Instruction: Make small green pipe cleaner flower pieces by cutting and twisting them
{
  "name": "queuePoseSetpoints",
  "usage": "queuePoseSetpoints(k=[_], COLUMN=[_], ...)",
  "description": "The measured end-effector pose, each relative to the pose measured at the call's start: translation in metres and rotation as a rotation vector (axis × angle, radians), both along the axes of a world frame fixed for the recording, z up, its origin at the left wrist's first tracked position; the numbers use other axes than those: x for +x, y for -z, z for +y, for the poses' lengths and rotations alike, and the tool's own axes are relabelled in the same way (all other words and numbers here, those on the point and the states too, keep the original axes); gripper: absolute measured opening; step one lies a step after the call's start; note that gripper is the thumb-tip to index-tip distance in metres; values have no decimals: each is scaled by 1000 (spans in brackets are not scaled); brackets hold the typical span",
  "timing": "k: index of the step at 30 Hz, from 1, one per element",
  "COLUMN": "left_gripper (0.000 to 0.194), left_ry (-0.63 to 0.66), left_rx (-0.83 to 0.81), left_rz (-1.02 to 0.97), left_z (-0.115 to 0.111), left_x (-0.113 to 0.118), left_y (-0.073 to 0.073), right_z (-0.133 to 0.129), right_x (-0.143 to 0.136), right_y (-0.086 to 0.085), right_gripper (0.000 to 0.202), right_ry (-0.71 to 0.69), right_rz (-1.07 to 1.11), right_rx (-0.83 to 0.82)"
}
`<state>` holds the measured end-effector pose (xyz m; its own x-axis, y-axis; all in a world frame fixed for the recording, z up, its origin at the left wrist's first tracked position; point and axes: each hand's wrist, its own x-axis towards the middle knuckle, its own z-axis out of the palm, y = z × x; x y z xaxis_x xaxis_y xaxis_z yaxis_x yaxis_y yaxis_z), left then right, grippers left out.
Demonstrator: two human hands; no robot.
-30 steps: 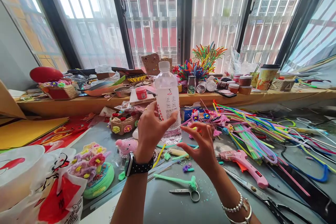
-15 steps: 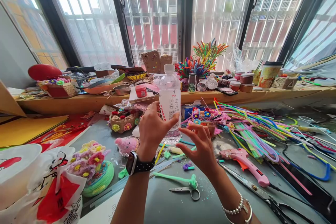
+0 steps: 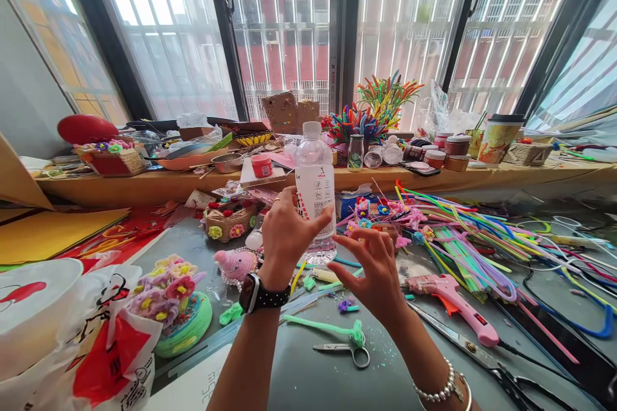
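Note:
A clear plastic bottle [image 3: 315, 173] with a white cap and a printed label stands upright in front of me. Around its left side is my left hand [image 3: 289, 228], thumb across the label and the other fingers partly hidden. Just right of the bottle's base, my right hand [image 3: 369, 263] has its fingers apart and curved, holding nothing. Below the hands, small scissors [image 3: 337, 348] lie on the table beside a green fuzzy stem [image 3: 318, 326]. Left of my left wrist sits a pink crocheted figure [image 3: 236, 263] with beads.
At right are a pink glue gun [image 3: 453, 298], large scissors [image 3: 475, 353] and a heap of pipe cleaners [image 3: 472, 231]. A flower-decorated green pot [image 3: 186, 327] and a plastic bag [image 3: 110, 347] stand at left. Jars and baskets line the wooden ledge [image 3: 193, 183] below the windows.
The view has shifted slightly, so everything sits a little further right in the picture. Both hands keep nearly the same pose around and beside the bottle.

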<state>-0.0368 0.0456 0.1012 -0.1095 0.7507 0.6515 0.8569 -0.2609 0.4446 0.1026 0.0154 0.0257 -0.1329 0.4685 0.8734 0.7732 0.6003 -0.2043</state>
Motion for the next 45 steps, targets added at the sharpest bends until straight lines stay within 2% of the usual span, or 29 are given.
queuePoseSetpoints(k=[18, 45], left_gripper=[49, 48], left_ry=[9, 25], left_rx=[-17, -55], left_rz=[-29, -24], left_z=[1, 1], left_x=[-1, 0], left_y=[0, 2], right_z=[0, -2], right_x=[-1, -2], right_y=[5, 5], right_gripper=[39, 36], right_ry=[-7, -23], right_rz=[-7, 18], right_rx=[-38, -44])
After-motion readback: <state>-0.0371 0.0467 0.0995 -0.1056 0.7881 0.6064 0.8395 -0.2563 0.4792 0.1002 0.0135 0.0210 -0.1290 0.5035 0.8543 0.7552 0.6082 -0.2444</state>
